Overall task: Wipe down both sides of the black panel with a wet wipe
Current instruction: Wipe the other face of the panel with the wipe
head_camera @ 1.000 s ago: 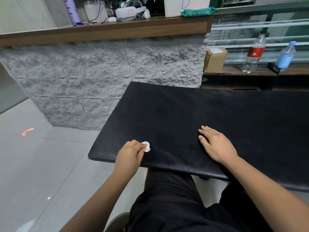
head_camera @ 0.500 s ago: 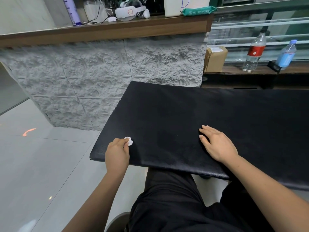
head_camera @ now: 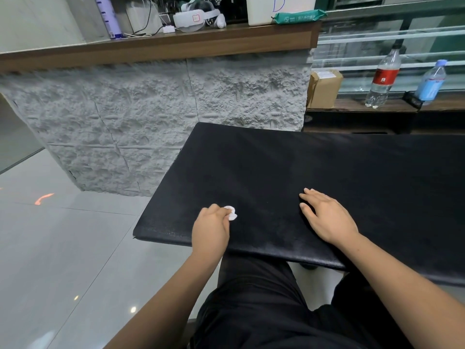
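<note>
1. Curled fingers of left hand (head_camera: 211, 227) pinch a small balled white wet wipe (head_camera: 231, 213), and the wipe touches the top face of the black panel (head_camera: 302, 172).
2. Wipe sits close to the panel's near edge, toward its left end, just inside the near-left corner.
3. Panel lies flat across the person's lap, long side running left to right. Its right end runs out of frame. Matte top face is up; underside not visible.
4. Right hand (head_camera: 324, 217) lies palm down on the panel top, fingers straight and slightly spread, holding nothing, right of the wipe and near the same near edge.
5. Black trousers (head_camera: 264, 311) are under the panel's near edge.
6. Grey tiled floor (head_camera: 63, 248) is left of and below the panel.
7. Rough grey stone counter front (head_camera: 176, 109) stands beyond the panel's far-left corner, with a wooden ledge (head_camera: 176, 44) on top.
8. On that ledge, well beyond the panel: white headset (head_camera: 196, 17), green wipe pack (head_camera: 299, 16).
9. Beyond the panel's far edge, on a lower dark shelf: cardboard box (head_camera: 324, 88), red-label bottle (head_camera: 383, 79), blue-label bottle (head_camera: 430, 81), both bottles upright.
</note>
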Motion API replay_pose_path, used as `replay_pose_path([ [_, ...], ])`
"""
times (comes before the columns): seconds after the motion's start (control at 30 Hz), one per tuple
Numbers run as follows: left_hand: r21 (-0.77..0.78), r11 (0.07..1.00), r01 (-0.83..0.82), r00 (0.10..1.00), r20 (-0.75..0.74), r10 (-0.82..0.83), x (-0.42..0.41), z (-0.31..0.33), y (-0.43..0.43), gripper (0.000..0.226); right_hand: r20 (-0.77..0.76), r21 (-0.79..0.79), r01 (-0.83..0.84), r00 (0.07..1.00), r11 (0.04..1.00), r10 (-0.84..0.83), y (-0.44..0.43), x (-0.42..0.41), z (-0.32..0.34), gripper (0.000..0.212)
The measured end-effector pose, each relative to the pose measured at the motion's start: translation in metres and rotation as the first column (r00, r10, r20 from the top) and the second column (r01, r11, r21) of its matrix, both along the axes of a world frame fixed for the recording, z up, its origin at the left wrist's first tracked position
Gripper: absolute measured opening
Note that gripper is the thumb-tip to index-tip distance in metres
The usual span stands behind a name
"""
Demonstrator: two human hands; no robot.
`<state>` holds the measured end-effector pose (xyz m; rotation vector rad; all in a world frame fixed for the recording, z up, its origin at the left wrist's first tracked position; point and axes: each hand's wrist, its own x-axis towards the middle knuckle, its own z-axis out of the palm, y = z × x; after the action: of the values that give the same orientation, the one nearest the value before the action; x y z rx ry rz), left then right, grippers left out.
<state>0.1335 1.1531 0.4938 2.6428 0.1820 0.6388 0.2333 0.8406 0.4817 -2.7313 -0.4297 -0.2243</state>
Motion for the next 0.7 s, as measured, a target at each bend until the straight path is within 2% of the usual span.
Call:
replay_pose_path([
  [0.23, 0.075, 0.982, 0.174, 0.984, -0.044, -0.171, 0.007, 0.003, -0.033, 0.022, 0.004, -0.004, 0.010, 1.000, 1.000, -0.010, 0.000, -0.002, 0.001, 0.049],
  [0.4, 0.107, 0.949, 0.296, 0.953, -0.103, -0.286, 0.016, 0.004, -0.018, 0.025, 0.007, 0.000, 0.010, 1.000, 1.000, -0.010, 0.001, -0.002, 0.001, 0.048],
  [0.5, 0.108, 0.951, 0.289, 0.955, -0.101, -0.279, 0.021, 0.006, -0.002, 0.023, 0.006, 0.001, 0.006, 1.000, 1.000, -0.006, 0.001, -0.001, 0.001, 0.048],
  [0.7, 0.091, 0.980, 0.176, 0.980, -0.112, -0.166, 0.028, 0.008, 0.032, 0.019, 0.001, 0.012, 0.015, 1.000, 1.000, -0.015, 0.000, -0.002, 0.002, 0.048],
])
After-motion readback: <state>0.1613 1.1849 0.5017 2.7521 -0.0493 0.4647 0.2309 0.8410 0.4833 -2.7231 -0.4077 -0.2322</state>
